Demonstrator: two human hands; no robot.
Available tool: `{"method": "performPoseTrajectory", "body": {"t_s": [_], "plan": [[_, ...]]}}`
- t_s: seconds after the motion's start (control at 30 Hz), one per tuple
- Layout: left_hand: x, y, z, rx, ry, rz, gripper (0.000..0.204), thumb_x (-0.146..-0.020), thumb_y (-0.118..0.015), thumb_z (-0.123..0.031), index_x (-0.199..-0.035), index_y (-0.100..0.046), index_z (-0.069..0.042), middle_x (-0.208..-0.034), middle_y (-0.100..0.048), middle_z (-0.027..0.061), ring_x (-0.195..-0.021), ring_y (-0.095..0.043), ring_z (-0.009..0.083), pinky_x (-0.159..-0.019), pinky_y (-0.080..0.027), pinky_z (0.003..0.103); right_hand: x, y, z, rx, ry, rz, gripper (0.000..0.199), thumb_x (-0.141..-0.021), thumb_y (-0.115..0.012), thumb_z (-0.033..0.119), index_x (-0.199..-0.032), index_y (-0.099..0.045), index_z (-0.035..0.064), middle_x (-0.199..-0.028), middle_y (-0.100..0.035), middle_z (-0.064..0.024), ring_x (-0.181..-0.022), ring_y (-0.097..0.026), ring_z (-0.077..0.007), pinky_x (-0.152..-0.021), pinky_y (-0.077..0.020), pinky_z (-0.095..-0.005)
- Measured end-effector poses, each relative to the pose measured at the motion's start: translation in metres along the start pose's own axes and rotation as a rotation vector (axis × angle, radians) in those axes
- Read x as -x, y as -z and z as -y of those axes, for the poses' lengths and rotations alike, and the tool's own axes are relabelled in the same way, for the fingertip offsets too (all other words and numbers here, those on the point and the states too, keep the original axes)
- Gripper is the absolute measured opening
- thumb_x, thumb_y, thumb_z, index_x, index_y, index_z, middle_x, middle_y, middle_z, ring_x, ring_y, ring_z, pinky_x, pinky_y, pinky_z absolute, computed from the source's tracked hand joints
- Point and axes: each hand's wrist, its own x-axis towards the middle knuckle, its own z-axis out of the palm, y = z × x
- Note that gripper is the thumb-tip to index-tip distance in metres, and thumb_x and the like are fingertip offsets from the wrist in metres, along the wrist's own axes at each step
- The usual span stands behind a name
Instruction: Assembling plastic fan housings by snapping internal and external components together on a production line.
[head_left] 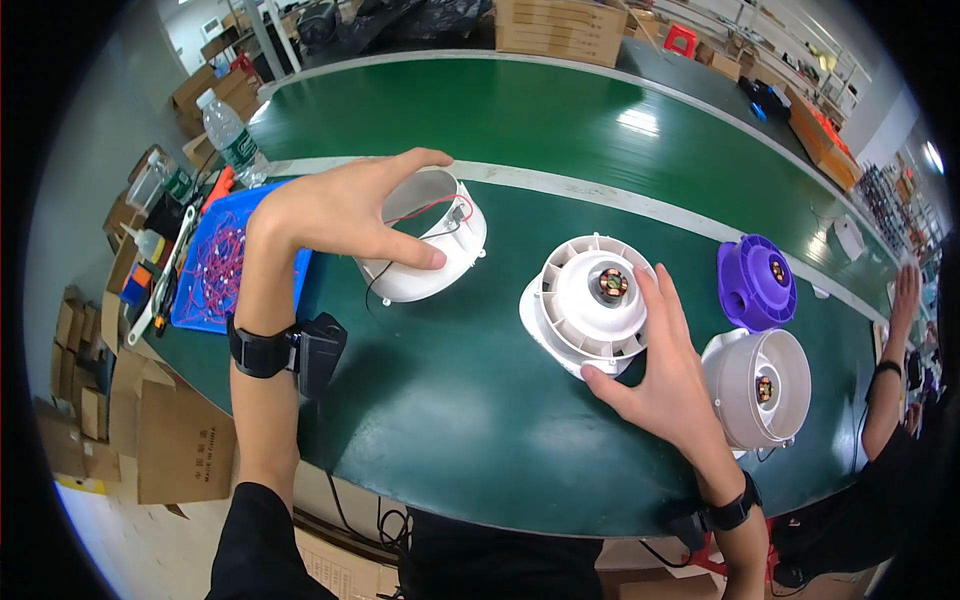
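Observation:
My left hand (350, 215) grips a white plastic ring-shaped housing (440, 270), its thumb on the near outer wall and its other fingers over the far rim. A red and a black wire come off this tilted ring. My right hand (655, 360) is closed around the right side of a white finned motor housing (590, 330), thumb at the lower edge and fingers along the upper right. A copper-wound coil (613, 283) shows in its centre. Right of that hand stand a purple finned housing (745, 300) and a white cylindrical housing (735, 415), each with a coil inside.
A blue tray (205, 320) of thin red and dark wires lies at the left of the green table (420, 420). Water bottles (232, 140) and tools stand around it. Cardboard boxes (185, 455) fill the lower left. Another person's arm (890, 380) reaches in at the far right.

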Motion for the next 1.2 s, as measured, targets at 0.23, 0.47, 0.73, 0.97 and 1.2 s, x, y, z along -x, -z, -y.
{"method": "performPoseTrajectory", "body": {"t_s": [0.23, 0.47, 0.73, 0.97, 1.2], "plan": [[0.002, 0.002, 0.003, -0.055, 0.082, 0.037, 0.099, -0.070, -0.081, -0.051, -0.149, -0.042, -0.006, -0.137, -0.058, 0.0226, -0.119, -0.062, 0.0380, -0.099, -0.051, 0.040, 0.033, 0.015, 0.042, -0.264, -0.201, 0.080, 0.096, -0.085, -0.074, 0.010, -0.157, -0.012, -0.0037, -0.152, -0.036, -0.0308, -0.131, -0.052, -0.0421, -0.088, -0.0594, -0.0405], [0.007, 0.009, -0.002, -0.072, 0.038, 0.003, 0.094, -0.071, -0.080, -0.048, -0.147, -0.044, -0.006, -0.135, -0.060, 0.0220, -0.119, -0.061, 0.0373, -0.098, -0.051, 0.040, 0.053, 0.019, 0.065, -0.448, -0.038, 0.340, 0.063, -0.083, -0.071, 0.003, -0.141, -0.049, -0.0023, -0.130, -0.063, -0.0215, -0.112, -0.068, -0.0310, -0.077, -0.0610, -0.0354], [0.044, 0.000, -0.042, -0.174, -0.059, -0.137, 0.091, -0.073, -0.078, -0.045, -0.145, -0.045, -0.001, -0.136, -0.058, 0.0228, -0.122, -0.059, 0.0392, -0.099, -0.050, 0.042, 0.019, 0.000, 0.020, -0.276, 0.057, 0.160, 0.016, -0.086, -0.067, 0.004, -0.101, -0.071, 0.0004, -0.084, -0.070, -0.0140, -0.071, -0.068, -0.0275, -0.063, -0.0548, -0.0349], [0.075, -0.027, -0.097, -0.243, 0.009, -0.171, 0.080, -0.072, -0.078, -0.041, -0.138, -0.052, -0.003, -0.122, -0.061, 0.0213, -0.105, -0.063, 0.0421, -0.089, -0.052, 0.045, 0.012, -0.009, -0.007, -0.268, 0.141, 0.180, 0.011, -0.084, -0.067, 0.004, -0.095, -0.070, 0.0028, -0.076, -0.065, -0.0091, -0.069, -0.063, -0.0237, -0.065, -0.0506, -0.0361], [0.069, -0.070, -0.115, -0.390, 0.157, -0.259, 0.082, -0.074, -0.077, -0.049, -0.142, -0.051, -0.010, -0.131, -0.057, 0.0195, -0.114, -0.060, 0.0403, -0.089, -0.054, 0.047, 0.015, -0.014, -0.018, -0.331, 0.257, 0.156, 0.012, -0.082, -0.068, 0.001, -0.094, -0.071, 0.0033, -0.075, -0.063, -0.0071, -0.070, -0.059, -0.0220, -0.065, -0.0473, -0.0341]]}}
